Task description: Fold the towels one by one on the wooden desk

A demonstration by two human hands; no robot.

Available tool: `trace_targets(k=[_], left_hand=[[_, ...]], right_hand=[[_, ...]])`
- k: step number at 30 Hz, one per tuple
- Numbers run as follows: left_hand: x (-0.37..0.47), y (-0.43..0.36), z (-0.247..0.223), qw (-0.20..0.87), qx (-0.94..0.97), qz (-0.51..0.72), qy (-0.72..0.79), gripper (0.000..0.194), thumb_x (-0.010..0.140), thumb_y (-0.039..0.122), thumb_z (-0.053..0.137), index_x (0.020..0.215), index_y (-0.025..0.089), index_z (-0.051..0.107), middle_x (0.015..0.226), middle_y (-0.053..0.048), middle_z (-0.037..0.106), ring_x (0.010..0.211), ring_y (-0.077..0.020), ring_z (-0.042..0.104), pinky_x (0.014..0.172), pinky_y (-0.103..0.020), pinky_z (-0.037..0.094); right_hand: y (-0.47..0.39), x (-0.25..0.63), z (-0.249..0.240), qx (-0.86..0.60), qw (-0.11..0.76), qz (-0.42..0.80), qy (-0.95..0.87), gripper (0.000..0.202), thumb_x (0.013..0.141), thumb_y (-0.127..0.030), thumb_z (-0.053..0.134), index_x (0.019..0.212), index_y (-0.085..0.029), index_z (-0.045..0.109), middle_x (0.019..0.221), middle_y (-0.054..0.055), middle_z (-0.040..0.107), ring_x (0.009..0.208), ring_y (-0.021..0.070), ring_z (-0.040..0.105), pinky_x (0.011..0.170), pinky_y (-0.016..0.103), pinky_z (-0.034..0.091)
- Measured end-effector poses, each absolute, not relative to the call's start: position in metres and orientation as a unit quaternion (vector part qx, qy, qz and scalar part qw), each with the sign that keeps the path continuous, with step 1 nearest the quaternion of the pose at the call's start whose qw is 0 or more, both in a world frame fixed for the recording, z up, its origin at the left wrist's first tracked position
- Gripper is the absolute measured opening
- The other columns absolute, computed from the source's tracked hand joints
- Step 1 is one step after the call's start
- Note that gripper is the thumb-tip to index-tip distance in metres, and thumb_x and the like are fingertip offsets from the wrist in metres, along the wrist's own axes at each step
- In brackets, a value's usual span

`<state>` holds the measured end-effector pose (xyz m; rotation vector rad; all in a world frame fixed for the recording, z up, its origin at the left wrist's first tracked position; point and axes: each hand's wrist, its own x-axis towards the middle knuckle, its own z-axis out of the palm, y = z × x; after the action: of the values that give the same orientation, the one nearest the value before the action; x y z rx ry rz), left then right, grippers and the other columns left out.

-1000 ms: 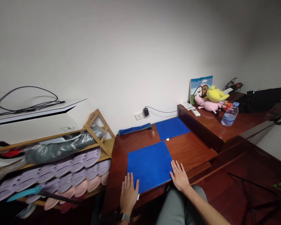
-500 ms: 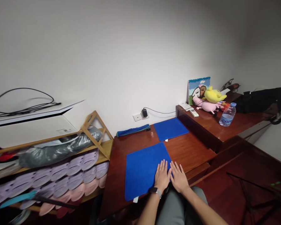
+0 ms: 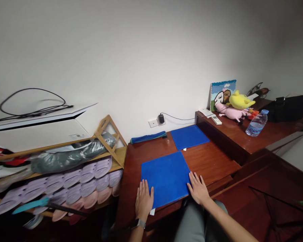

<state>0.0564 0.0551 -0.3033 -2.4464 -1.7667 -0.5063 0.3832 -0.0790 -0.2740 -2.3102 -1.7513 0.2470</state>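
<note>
A blue cloth [image 3: 166,176] lies spread flat on the brown wooden desk [image 3: 127,188], a white tag showing at its near left corner. My left hand [image 3: 144,200], with a watch on the wrist, rests flat over the cloth's left edge, fingers stretched forward. At the right edge, my right hand [image 3: 198,188] lies palm down on the cloth's border and the desk, its fingers apart. Neither hand holds anything. Farther back on the desk is a second flat blue cloth [image 3: 190,137]. A folded blue cloth [image 3: 148,137] lies along the wall to its left.
On the raised surface at right stand a water bottle [image 3: 257,124], plush toys [image 3: 239,101], a white remote [image 3: 216,120] and a black bag [image 3: 290,107]. A wooden rack [image 3: 121,156] with lilac and pink slippers [image 3: 73,179] is at left. A black charger [image 3: 161,118] sits in the wall socket.
My hands were side by side at the cloth's right part. Now they are apart, the left one moved across to the left edge. The view has shifted slightly.
</note>
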Motion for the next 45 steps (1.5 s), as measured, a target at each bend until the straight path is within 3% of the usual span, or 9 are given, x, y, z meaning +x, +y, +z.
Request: trace_targets(k=[8, 14, 18, 22, 25, 29, 35, 45], left_hand=[[0.059, 0.054, -0.305, 0.039, -0.801, -0.173, -0.572, 0.073, 0.105, 0.051, 0.029, 0.162, 0.006, 0.034, 0.166, -0.020, 0.040, 0.156, -0.0306, 0.036, 0.127, -0.052, 0.033], [0.064, 0.052, -0.294, 0.063, -0.819, -0.150, -0.550, 0.064, 0.105, 0.040, 0.030, 0.162, 0.011, 0.036, 0.164, -0.017, 0.044, 0.154, -0.0298, 0.039, 0.127, -0.054, 0.031], [0.141, 0.046, -0.274, 0.037, -0.875, -0.145, -0.459, 0.059, 0.106, 0.031, 0.029, 0.163, 0.016, 0.033, 0.166, -0.011, 0.041, 0.156, -0.0260, 0.035, 0.129, -0.051, 0.029], [0.247, 0.043, -0.264, -0.024, -0.909, -0.135, -0.395, 0.060, 0.109, 0.038, 0.026, 0.164, 0.016, 0.030, 0.169, -0.011, 0.036, 0.158, -0.0250, 0.031, 0.129, -0.050, 0.030], [0.275, 0.050, -0.270, -0.058, -0.910, -0.110, -0.395, 0.060, 0.109, 0.042, 0.024, 0.163, 0.017, 0.033, 0.167, -0.011, 0.038, 0.157, -0.0247, 0.033, 0.129, -0.049, 0.030], [0.215, 0.074, -0.285, -0.036, -0.888, -0.117, -0.443, 0.061, 0.108, 0.045, 0.027, 0.163, 0.019, 0.034, 0.167, -0.011, 0.039, 0.157, -0.0273, 0.033, 0.129, -0.052, 0.028], [0.085, 0.107, -0.298, 0.031, -0.797, -0.146, -0.585, 0.069, 0.107, 0.047, 0.022, 0.162, 0.007, 0.034, 0.166, -0.019, 0.039, 0.156, -0.0315, 0.035, 0.126, -0.054, 0.031], [0.086, 0.102, -0.294, 0.036, -0.786, -0.161, -0.596, 0.074, 0.106, 0.052, 0.023, 0.159, 0.002, 0.038, 0.165, -0.021, 0.041, 0.156, -0.0312, 0.035, 0.127, -0.050, 0.031]], right_hand=[[-0.012, 0.385, -0.257, -0.779, 0.114, 0.110, -0.606, 0.066, 0.108, -0.047, 0.023, 0.167, -0.019, 0.018, 0.173, 0.004, 0.022, 0.161, 0.0240, 0.017, 0.131, 0.049, 0.012], [-0.006, 0.386, -0.274, -0.773, 0.120, 0.108, -0.613, 0.068, 0.108, -0.050, 0.021, 0.167, -0.017, 0.018, 0.173, 0.004, 0.020, 0.162, 0.0238, 0.014, 0.131, 0.049, 0.009], [-0.008, 0.386, -0.271, -0.774, 0.120, 0.112, -0.612, 0.069, 0.107, -0.049, 0.021, 0.167, -0.015, 0.018, 0.174, 0.003, 0.019, 0.162, 0.0243, 0.013, 0.132, 0.048, 0.008], [-0.007, 0.388, -0.269, -0.769, 0.115, 0.111, -0.619, 0.065, 0.107, -0.042, 0.022, 0.167, -0.017, 0.020, 0.174, 0.003, 0.019, 0.162, 0.0250, 0.013, 0.131, 0.049, 0.009], [-0.007, 0.389, -0.270, -0.768, 0.106, 0.114, -0.622, 0.064, 0.107, -0.038, 0.020, 0.167, -0.019, 0.020, 0.174, 0.002, 0.018, 0.162, 0.0242, 0.012, 0.131, 0.049, 0.008], [-0.007, 0.388, -0.267, -0.775, 0.109, 0.116, -0.611, 0.067, 0.108, -0.047, 0.020, 0.168, -0.016, 0.017, 0.174, 0.003, 0.017, 0.162, 0.0237, 0.012, 0.132, 0.047, 0.008], [-0.009, 0.386, -0.260, -0.778, 0.105, 0.122, -0.607, 0.068, 0.108, -0.047, 0.021, 0.168, -0.015, 0.018, 0.174, 0.003, 0.018, 0.162, 0.0231, 0.013, 0.132, 0.048, 0.008], [0.026, 0.392, -0.241, -0.782, 0.105, 0.126, -0.601, 0.067, 0.108, -0.048, 0.016, 0.168, -0.018, 0.019, 0.174, 0.001, 0.018, 0.162, 0.0239, 0.013, 0.131, 0.049, 0.008]])
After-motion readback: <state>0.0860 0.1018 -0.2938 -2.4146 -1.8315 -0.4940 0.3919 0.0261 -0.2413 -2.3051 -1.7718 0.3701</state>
